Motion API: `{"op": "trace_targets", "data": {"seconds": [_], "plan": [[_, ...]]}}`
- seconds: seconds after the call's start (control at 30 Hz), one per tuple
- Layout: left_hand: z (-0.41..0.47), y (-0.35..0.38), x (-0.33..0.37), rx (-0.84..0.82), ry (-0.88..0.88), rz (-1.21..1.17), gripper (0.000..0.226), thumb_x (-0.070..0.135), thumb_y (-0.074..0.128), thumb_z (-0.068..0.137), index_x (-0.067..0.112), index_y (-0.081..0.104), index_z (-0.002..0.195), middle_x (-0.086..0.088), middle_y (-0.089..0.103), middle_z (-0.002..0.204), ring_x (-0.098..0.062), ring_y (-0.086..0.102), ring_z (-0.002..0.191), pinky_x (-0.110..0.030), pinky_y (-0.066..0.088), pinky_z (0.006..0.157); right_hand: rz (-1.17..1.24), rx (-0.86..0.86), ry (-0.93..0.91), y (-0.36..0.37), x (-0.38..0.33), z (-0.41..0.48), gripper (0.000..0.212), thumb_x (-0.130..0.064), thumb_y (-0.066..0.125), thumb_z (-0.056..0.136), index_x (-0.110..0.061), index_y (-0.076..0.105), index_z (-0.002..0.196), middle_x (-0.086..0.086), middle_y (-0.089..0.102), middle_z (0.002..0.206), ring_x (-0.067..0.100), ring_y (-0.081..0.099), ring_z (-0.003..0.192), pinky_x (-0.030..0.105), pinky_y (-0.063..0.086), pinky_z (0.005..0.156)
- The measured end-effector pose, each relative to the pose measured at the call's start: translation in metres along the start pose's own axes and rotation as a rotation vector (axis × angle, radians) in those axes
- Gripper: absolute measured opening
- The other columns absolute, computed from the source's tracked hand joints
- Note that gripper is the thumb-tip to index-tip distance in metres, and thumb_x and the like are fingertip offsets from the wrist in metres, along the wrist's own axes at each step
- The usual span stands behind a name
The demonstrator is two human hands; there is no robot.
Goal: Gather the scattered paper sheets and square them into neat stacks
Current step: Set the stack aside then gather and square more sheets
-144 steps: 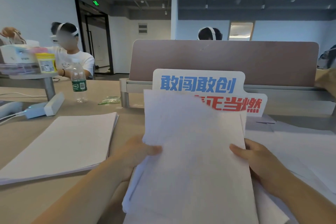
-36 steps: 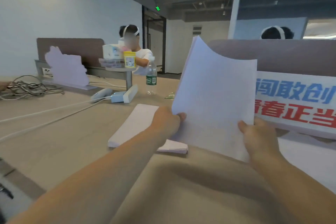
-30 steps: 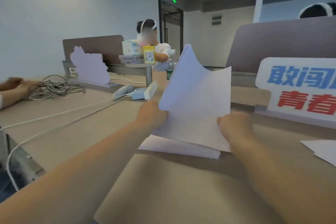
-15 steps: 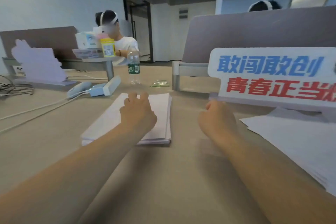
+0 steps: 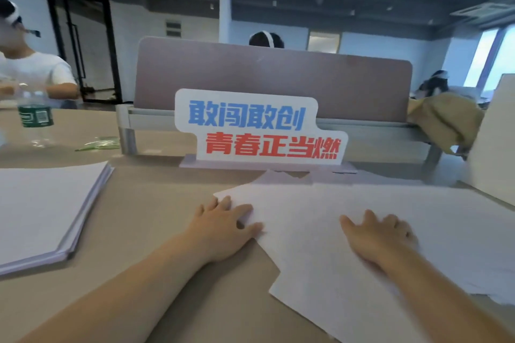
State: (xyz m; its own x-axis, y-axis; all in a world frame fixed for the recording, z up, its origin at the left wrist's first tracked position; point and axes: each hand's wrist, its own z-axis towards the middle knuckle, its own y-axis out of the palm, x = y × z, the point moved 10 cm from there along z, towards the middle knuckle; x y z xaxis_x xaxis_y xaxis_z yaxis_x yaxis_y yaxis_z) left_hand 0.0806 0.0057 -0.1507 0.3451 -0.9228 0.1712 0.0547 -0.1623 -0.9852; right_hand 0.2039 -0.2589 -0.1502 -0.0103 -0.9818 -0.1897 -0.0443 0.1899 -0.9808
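A squared stack of white paper (image 5: 41, 209) lies on the beige desk (image 5: 156, 203) at the left. Loose, overlapping white sheets (image 5: 320, 231) spread over the right half of the desk, skewed at different angles. My left hand (image 5: 223, 228) rests at the left edge of these scattered sheets, fingers spread, with fingertips on the paper. Flat on top of the sheets further right lies my right hand (image 5: 376, 237), palm down and fingers apart. Neither hand grips a sheet.
A standing sign with blue and red characters (image 5: 259, 128) stands just behind the loose sheets, before a mauve divider (image 5: 273, 83). A water bottle (image 5: 34, 117) and a green wrapper (image 5: 97, 143) sit far left. A person in white sits at the left. A white board (image 5: 493, 142) leans at right.
I laid the held bundle of sheets on the left stack and let go. My view swung right, and both hands moved onto the scattered sheets.
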Motion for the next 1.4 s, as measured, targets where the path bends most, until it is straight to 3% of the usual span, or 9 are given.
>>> {"op": "trace_targets", "data": {"seconds": [0.2, 0.4, 0.53, 0.67, 0.9, 1.0, 1.13, 1.3, 1.4], "plan": [[-0.009, -0.015, -0.059, 0.089, -0.191, -0.043, 0.048, 0.043, 0.029, 0.099, 0.026, 0.034, 0.143, -0.011, 0.035, 0.149, -0.027, 0.029, 0.138, -0.035, 0.024, 0.115, -0.101, 0.039, -0.390, -0.004, -0.102, -0.037, 0.068, -0.068, 0.028, 0.087, -0.017, 0.057, 0.123, 0.008, 0.054, 0.131, 0.028, 0.047, 0.121, 0.035, 0.038, 0.098], [-0.036, -0.021, -0.078, 0.050, -0.258, -0.129, 0.066, 0.057, 0.011, 0.095, 0.019, 0.028, 0.146, -0.009, 0.028, 0.152, -0.027, 0.025, 0.141, -0.035, 0.023, 0.115, 0.415, -0.099, -0.801, -0.012, -0.129, -0.079, 0.019, -0.034, 0.059, 0.088, -0.025, 0.074, 0.096, -0.010, 0.069, 0.102, 0.005, 0.060, 0.093, 0.019, 0.045, 0.085], [-0.034, -0.009, -0.068, -0.107, -0.206, 0.066, 0.073, 0.065, 0.024, 0.091, 0.028, 0.009, 0.152, -0.013, 0.007, 0.159, -0.031, 0.009, 0.147, -0.044, 0.013, 0.119, 0.227, 0.182, -0.390, -0.028, -0.073, -0.023, 0.049, -0.047, 0.046, 0.092, -0.021, 0.053, 0.133, 0.007, 0.047, 0.142, 0.026, 0.041, 0.130, 0.034, 0.031, 0.108], [-0.049, -0.007, -0.057, -0.270, -0.163, -0.048, 0.092, 0.070, 0.048, 0.081, 0.035, 0.001, 0.151, -0.010, -0.008, 0.161, -0.028, -0.007, 0.148, -0.044, 0.009, 0.118, -0.058, -0.099, -0.031, 0.007, -0.030, -0.003, 0.078, -0.069, 0.022, 0.087, -0.018, 0.027, 0.145, 0.022, 0.022, 0.151, 0.041, 0.022, 0.138, 0.046, 0.020, 0.114], [-0.051, -0.030, -0.057, 0.194, -0.375, -0.982, 0.036, 0.029, 0.065, 0.086, 0.023, 0.059, 0.121, -0.002, 0.058, 0.115, -0.019, 0.058, 0.097, -0.028, 0.049, 0.083, 0.066, 0.058, -0.307, -0.027, -0.062, -0.010, 0.043, -0.050, 0.039, 0.093, -0.014, 0.063, 0.094, 0.004, 0.066, 0.095, 0.026, 0.060, 0.093, 0.029, 0.043, 0.072], [-0.055, -0.018, -0.063, 0.117, -0.515, -1.482, 0.028, 0.011, 0.069, 0.083, 0.007, 0.060, 0.110, -0.011, 0.052, 0.092, -0.024, 0.052, 0.072, -0.033, 0.051, 0.055, -0.003, 0.044, -0.117, -0.015, -0.041, -0.004, 0.060, -0.062, 0.031, 0.089, -0.017, 0.052, 0.123, 0.012, 0.050, 0.134, 0.034, 0.045, 0.120, 0.040, 0.038, 0.097], [-0.058, -0.016, -0.062, 0.055, -0.532, -1.498, 0.019, 0.007, 0.066, 0.084, 0.001, 0.057, 0.099, -0.016, 0.048, 0.093, -0.028, 0.054, 0.066, -0.039, 0.055, 0.059, -0.054, -0.070, -0.101, 0.006, -0.036, -0.004, 0.076, -0.073, 0.022, 0.083, -0.024, 0.043, 0.137, 0.011, 0.043, 0.142, 0.035, 0.041, 0.128, 0.044, 0.036, 0.105], [-0.059, -0.019, -0.066, 0.071, -0.550, -1.253, 0.014, 0.019, 0.072, 0.080, 0.008, 0.065, 0.082, -0.011, 0.060, 0.082, -0.023, 0.056, 0.066, -0.030, 0.048, 0.065, 0.419, -0.092, -0.450, -0.016, -0.082, -0.032, 0.043, -0.051, 0.049, 0.091, -0.014, 0.071, 0.092, -0.003, 0.070, 0.094, 0.019, 0.063, 0.090, 0.031, 0.046, 0.076], [-0.056, -0.030, -0.075, 0.121, -0.520, -0.779, 0.044, 0.036, 0.067, 0.083, 0.016, 0.057, 0.121, -0.006, 0.055, 0.127, -0.025, 0.055, 0.115, -0.031, 0.041, 0.099, 0.775, -0.108, -0.382, -0.025, -0.078, -0.031, 0.032, -0.034, 0.056, 0.092, -0.006, 0.071, 0.096, 0.005, 0.070, 0.095, 0.023, 0.062, 0.088, 0.038, 0.049, 0.081]]}}
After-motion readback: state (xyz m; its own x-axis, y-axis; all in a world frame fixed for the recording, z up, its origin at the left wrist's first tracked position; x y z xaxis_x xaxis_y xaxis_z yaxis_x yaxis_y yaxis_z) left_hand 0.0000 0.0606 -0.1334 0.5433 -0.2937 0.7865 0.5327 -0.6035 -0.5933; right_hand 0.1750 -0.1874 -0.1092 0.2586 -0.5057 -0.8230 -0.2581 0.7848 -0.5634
